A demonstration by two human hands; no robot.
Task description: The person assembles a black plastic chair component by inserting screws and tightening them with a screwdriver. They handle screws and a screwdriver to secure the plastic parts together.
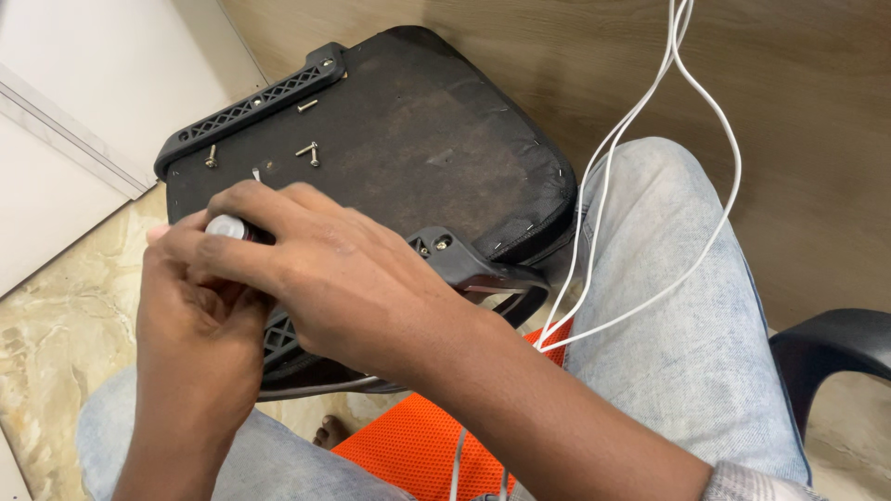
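Note:
An upturned black chair seat (418, 148) rests against my knees, its fabric underside facing up. Both hands meet over its near left part. My left hand (190, 311) and my right hand (339, 278) wrap together around a small tool with a white rounded end (225, 225), held upright on the seat. My right hand lies over the left. A black plastic armrest bracket (255, 107) runs along the seat's far left edge. Three loose screws (309, 150) lie on the fabric near it. A second armrest (483, 274) sticks out under my right wrist.
White cables (650, 102) hang down from above across my right knee. I sit on an orange mesh seat (408, 445). A black armrest (835, 348) shows at the right. A wooden panel (789, 111) stands behind, marble floor (65, 306) at the left.

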